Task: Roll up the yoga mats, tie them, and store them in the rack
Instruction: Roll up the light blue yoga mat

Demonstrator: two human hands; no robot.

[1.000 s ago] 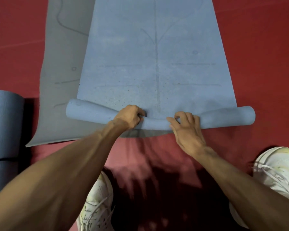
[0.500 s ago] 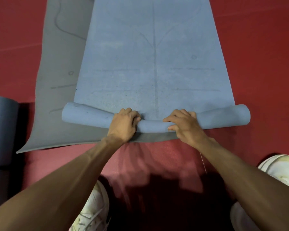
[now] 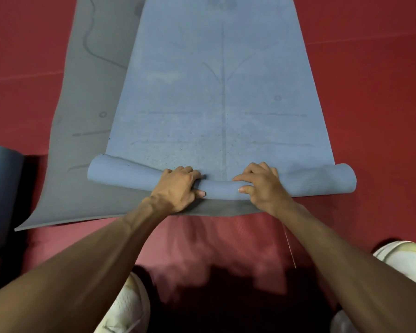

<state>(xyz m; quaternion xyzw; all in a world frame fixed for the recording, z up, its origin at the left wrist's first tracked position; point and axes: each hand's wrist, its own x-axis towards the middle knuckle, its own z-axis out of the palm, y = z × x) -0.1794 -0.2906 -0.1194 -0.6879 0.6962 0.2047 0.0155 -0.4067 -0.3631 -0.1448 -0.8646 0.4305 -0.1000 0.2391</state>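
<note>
Both hands grip the roll [image 3: 216, 189] at centre frame, our left hand [image 3: 178, 188] and right hand [image 3: 262, 186] curled round it side by side. From there our blue mat [image 3: 221, 104] runs flat up the frame, lying over a grey mat [image 3: 89, 140] on the red floor [image 3: 370, 92].

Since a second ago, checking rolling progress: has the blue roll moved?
Yes. The blue roll has crept forward up its mat; the strip of grey mat showing behind it is wider.
</note>
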